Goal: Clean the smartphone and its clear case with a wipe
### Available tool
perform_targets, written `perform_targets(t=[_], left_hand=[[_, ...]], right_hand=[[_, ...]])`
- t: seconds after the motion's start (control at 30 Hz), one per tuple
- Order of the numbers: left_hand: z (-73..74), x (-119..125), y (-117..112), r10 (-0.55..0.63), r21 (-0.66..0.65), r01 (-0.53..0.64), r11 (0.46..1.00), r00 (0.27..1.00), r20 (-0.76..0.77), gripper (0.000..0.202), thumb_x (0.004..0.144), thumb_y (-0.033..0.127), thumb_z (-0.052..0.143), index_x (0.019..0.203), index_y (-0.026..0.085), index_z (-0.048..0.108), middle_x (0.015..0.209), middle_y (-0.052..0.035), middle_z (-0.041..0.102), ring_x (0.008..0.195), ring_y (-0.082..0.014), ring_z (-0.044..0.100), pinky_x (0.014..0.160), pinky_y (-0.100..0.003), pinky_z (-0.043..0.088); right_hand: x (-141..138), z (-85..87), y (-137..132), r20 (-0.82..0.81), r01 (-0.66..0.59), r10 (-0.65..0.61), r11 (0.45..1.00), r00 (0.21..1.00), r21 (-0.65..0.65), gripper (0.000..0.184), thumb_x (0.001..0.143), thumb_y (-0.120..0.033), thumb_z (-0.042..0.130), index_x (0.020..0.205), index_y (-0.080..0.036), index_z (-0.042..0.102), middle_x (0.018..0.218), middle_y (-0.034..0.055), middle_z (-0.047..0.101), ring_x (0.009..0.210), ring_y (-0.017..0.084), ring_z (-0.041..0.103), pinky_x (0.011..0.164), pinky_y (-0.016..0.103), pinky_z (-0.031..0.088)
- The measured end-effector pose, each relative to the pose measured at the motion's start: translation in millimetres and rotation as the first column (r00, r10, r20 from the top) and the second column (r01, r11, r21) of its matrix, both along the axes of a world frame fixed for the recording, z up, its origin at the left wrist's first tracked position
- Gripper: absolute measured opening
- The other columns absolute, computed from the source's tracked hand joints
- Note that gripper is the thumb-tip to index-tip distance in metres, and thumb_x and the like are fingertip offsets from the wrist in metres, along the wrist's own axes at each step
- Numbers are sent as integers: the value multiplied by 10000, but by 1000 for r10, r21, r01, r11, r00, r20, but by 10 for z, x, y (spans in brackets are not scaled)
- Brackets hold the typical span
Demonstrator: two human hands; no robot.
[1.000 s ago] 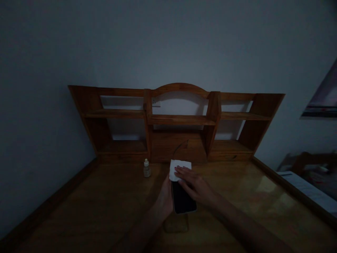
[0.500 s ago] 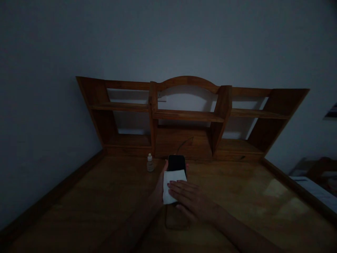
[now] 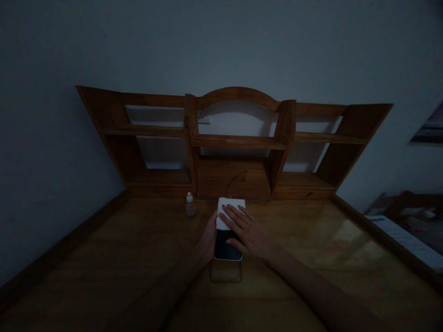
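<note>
Smartphone (image 3: 227, 246): black glass screen, unlit, thin pale rim, long axis pointing twd the shelf unit, over the wood desk. Folded white tissue (image 3: 228, 213), approx. square, soft creases, covers top half of screen & overhangs far end, lower edge slightly uneven.

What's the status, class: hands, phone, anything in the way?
Left hand gripping phone by its edge. Right hand flat on white tissue over the screen. Small bottle beside, apart, not blocking.
</note>
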State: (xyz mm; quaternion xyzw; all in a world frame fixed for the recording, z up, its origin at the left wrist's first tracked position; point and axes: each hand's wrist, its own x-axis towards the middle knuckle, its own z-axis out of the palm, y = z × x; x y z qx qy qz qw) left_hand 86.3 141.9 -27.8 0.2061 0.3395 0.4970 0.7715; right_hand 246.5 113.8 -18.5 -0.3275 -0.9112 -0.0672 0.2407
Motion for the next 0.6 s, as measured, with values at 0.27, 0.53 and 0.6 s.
perform_targets(t=[0.27,0.53,0.6], left_hand=[[3,51,-31,-186,36,183,982,976,117,501,924,506,568,1233,124,669,1049,-98,737,984,-240,688,883,-331,526],[66,58,-50,-79,39,76,996,992,101,445,963,434,501,1196,100,680,1030,-106,738,1000,-242,685,963,-347,492],[77,26,-31,-50,31,47,998,994,94,426,954,424,513,1166,98,686,1015,-102,739,991,-241,688,965,-346,494]], right_hand=[[79,31,84,-64,140,-136,988,989,61,708,1006,-433,466,1590,-274,99,1645,37,167,1514,268,150,1236,545,151],[-102,57,-14,-44,107,-106,994,993,25,744,1006,-422,466,1595,-217,60,1646,75,144,1518,268,116,1238,536,162],[-125,37,-50,-23,78,-77,997,997,6,736,1007,-411,467,1594,-210,72,1644,77,157,1518,264,119,1239,526,169]])
